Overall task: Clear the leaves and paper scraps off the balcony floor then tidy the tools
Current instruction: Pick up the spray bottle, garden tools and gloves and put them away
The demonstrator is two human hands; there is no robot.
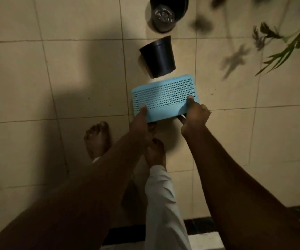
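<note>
A light blue perforated plastic basket [163, 98] hangs above the tiled floor, tipped so that its side wall faces me. My left hand [142, 121] grips its near left rim with the thumb on the wall. My right hand [195, 114] grips the near right rim, thumb pressed on the mesh. What is inside the basket is hidden. No leaves or paper scraps show on the floor around it.
An empty black plant pot [158, 57] stands just beyond the basket, and another black pot [165, 13] with something shiny inside stands farther off. Green plant stems [288, 46] hang at the upper right. My bare feet [97, 139] stand on beige tiles. A dark strip [197, 225] crosses the bottom.
</note>
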